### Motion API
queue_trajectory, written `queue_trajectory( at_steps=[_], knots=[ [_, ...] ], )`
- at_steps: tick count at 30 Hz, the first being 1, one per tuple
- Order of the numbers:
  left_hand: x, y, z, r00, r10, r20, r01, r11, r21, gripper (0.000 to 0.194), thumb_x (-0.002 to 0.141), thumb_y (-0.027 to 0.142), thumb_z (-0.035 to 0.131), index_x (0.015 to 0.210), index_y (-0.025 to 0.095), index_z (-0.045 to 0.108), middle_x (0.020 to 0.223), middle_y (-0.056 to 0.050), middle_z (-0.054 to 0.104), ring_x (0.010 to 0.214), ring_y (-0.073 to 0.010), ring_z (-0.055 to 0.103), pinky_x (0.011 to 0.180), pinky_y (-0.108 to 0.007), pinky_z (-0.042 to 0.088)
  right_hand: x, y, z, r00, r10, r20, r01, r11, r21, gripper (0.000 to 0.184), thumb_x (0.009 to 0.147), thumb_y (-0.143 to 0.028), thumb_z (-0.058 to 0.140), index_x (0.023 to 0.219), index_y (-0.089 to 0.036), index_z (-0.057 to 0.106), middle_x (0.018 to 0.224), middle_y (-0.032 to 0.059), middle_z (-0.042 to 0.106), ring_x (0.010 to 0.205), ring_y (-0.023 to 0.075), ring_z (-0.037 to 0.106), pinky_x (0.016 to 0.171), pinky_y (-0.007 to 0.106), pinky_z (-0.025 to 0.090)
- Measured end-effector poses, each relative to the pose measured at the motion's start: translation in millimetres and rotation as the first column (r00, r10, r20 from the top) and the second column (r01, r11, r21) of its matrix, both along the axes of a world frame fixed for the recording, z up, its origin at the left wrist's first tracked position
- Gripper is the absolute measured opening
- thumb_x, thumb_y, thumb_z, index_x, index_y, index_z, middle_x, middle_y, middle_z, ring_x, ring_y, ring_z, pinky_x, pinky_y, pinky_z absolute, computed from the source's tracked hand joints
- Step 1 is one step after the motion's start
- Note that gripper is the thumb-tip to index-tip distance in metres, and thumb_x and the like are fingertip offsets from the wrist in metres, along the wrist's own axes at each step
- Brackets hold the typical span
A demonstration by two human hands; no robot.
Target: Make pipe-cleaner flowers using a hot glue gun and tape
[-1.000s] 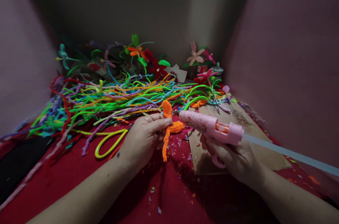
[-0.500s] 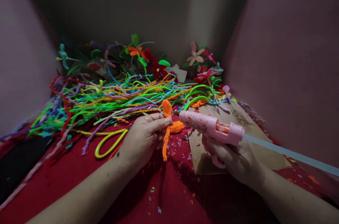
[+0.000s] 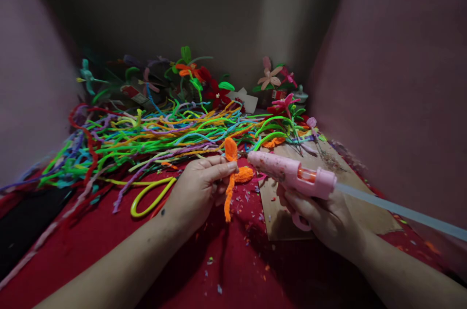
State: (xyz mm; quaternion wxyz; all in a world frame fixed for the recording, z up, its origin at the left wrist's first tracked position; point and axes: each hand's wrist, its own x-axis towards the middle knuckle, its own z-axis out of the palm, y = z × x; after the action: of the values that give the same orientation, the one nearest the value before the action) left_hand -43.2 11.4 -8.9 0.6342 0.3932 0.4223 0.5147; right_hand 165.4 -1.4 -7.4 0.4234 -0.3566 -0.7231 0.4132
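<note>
Left hand [image 3: 200, 191] pinching orange petals [image 3: 231, 149], right hand [image 3: 324, 221] holding glue gun [image 3: 282, 171]

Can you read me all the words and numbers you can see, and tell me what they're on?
There are none I can read.
Red-and-white patch at the back left: too small and blurred.
Small red patch at the back right: too small.
Pink glue gun in the right hand: little marks, too blurred to tell if they're letters.
</note>
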Motion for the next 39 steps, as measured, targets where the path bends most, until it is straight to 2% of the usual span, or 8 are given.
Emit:
queue_trajectory(
  at_steps=[4, 12, 17, 21, 27, 31, 39],
  knots=[
    [-0.8, -0.2, -0.4, 1.000, 0.004, 0.002, -0.004, 1.000, -0.017, 0.013, 0.072, 0.025, 0.069, 0.074, 0.013, 0.065, 0.063, 0.000, 0.057, 0.047, -0.0049, 0.042, 0.043, -0.018, 0.029, -0.2, -0.2, 0.3, 0.999, 0.036, 0.014, -0.036, 0.999, -0.001, 0.037, 0.087, -0.039, 0.050, 0.117, -0.019, 0.060, 0.086, 0.0085, 0.068, 0.081, 0.0233, 0.064, 0.068, 0.032, 0.055],
    [0.1, -1.4, 3.9, 1.000, 0.009, 0.007, -0.009, 1.000, -0.023, 0.015, 0.071, 0.026, 0.069, 0.068, 0.013, 0.062, 0.055, 0.003, 0.051, 0.042, -0.0038, 0.034, 0.041, -0.018, 0.024, 14.8, 0.6, -17.8, 0.999, 0.005, 0.049, -0.002, 0.998, -0.067, 0.029, 0.086, -0.040, 0.051, 0.104, -0.022, 0.066, 0.083, 0.0071, 0.069, 0.070, 0.0216, 0.062, 0.060, 0.031, 0.054],
    [-0.1, -0.8, 3.6, 1.000, 0.013, -0.005, -0.013, 1.000, -0.013, 0.014, 0.071, 0.025, 0.068, 0.068, 0.013, 0.061, 0.055, 0.003, 0.049, 0.042, -0.0039, 0.032, 0.041, -0.019, 0.023, 20.1, 0.3, -23.0, 0.998, 0.026, 0.054, -0.021, 0.996, -0.092, 0.031, 0.085, -0.041, 0.053, 0.104, -0.021, 0.066, 0.082, 0.0073, 0.069, 0.068, 0.0210, 0.062, 0.058, 0.031, 0.054],
    [-0.2, -1.2, 4.1, 1.000, 0.019, -0.021, -0.019, 1.000, -0.012, 0.014, 0.072, 0.026, 0.068, 0.069, 0.013, 0.062, 0.056, 0.003, 0.050, 0.042, -0.0037, 0.031, 0.041, -0.019, 0.023, 13.9, -1.4, -16.3, 0.999, -0.001, 0.044, 0.005, 0.997, -0.082, 0.035, 0.085, -0.044, 0.053, 0.108, -0.020, 0.065, 0.082, 0.0081, 0.068, 0.072, 0.0230, 0.063, 0.062, 0.033, 0.054],
    [-0.1, -2.5, 5.5, 1.000, 0.015, -0.020, -0.016, 1.000, -0.025, 0.013, 0.072, 0.025, 0.067, 0.071, 0.013, 0.063, 0.058, 0.002, 0.052, 0.043, -0.0041, 0.034, 0.042, -0.019, 0.025, -1.3, -2.3, 1.5, 0.999, 0.030, -0.035, -0.032, 0.999, -0.039, 0.042, 0.086, -0.043, 0.052, 0.120, -0.020, 0.058, 0.088, 0.0089, 0.068, 0.077, 0.0230, 0.064, 0.065, 0.033, 0.055],
    [0.0, -3.4, 5.3, 0.999, 0.022, -0.031, -0.023, 0.999, -0.022, 0.013, 0.072, 0.025, 0.067, 0.069, 0.013, 0.063, 0.057, 0.002, 0.052, 0.043, -0.0041, 0.034, 0.041, -0.019, 0.024, -2.7, -2.1, 4.6, 0.998, 0.053, -0.034, -0.054, 0.998, -0.035, 0.040, 0.086, -0.041, 0.052, 0.120, -0.020, 0.059, 0.092, 0.0097, 0.068, 0.079, 0.0236, 0.063, 0.065, 0.033, 0.055],
    [-0.4, -1.6, 6.3, 0.998, 0.046, -0.033, -0.047, 0.998, -0.031, 0.014, 0.070, 0.025, 0.068, 0.066, 0.012, 0.062, 0.054, 0.001, 0.052, 0.040, -0.0041, 0.034, 0.039, -0.019, 0.024, 14.4, 0.6, -17.1, 0.999, 0.035, 0.001, -0.034, 0.998, -0.061, 0.030, 0.085, -0.039, 0.054, 0.106, -0.020, 0.066, 0.083, 0.0074, 0.069, 0.074, 0.0229, 0.064, 0.061, 0.032, 0.054]
  ],
)
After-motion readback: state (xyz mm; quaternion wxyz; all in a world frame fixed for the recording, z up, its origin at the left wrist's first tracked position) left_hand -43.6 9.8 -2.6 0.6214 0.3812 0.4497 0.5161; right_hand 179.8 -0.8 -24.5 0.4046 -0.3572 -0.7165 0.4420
